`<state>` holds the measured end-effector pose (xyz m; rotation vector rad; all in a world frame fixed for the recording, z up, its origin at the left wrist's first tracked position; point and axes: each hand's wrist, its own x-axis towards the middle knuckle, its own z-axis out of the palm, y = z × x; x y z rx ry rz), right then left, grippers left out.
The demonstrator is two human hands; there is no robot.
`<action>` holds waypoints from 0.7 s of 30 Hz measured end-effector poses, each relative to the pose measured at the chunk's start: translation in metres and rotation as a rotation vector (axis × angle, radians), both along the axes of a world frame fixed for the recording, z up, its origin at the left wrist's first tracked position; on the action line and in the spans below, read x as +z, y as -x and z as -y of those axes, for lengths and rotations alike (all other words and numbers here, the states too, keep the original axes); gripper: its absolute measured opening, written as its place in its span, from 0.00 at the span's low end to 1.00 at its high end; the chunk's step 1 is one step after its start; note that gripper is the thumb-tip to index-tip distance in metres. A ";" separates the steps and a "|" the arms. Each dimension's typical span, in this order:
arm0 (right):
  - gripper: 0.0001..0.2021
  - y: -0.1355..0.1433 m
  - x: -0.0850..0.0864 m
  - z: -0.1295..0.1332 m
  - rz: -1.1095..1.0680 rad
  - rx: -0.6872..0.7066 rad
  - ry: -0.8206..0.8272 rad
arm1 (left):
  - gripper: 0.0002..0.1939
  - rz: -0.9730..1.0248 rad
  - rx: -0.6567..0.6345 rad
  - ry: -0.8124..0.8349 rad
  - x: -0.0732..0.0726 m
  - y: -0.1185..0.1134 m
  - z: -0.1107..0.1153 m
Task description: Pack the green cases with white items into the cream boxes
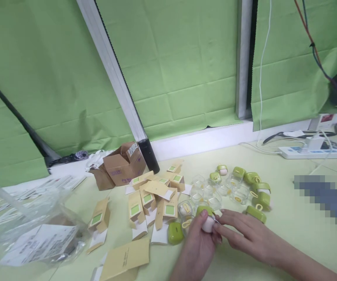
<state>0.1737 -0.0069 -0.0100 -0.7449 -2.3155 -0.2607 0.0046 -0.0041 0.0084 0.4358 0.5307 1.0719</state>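
My left hand (199, 249) is closed round a small white earbud case (208, 225) with a green cover (204, 210) on its far side. My right hand (248, 234) reaches in from the right, thumb and fingertips pinched at the case's right edge. What lies between those fingertips is partly hidden. Just left of the case sit a closed green case (175, 233) and a clear case with a yellow loop (186, 223). Beyond my hands are several clear plastic cases (211, 190) and, in a curve to the right, several green cases (250, 178).
Several opened kraft boxes (135, 208) are heaped left of my hands, with a larger one (125, 259) in front. Further left lies a clear plastic bag (39, 234). A brown carton (124, 166) and black cylinder (148, 156) stand behind; a power strip (317, 151) lies back right.
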 end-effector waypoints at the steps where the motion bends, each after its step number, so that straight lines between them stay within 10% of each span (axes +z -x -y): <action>1: 0.20 -0.001 0.001 0.000 -0.002 -0.005 -0.005 | 0.12 -0.005 -0.003 0.000 0.000 -0.001 0.000; 21: 0.12 0.007 0.007 0.002 0.042 0.071 0.001 | 0.08 -0.065 -0.027 -0.039 0.004 0.006 0.002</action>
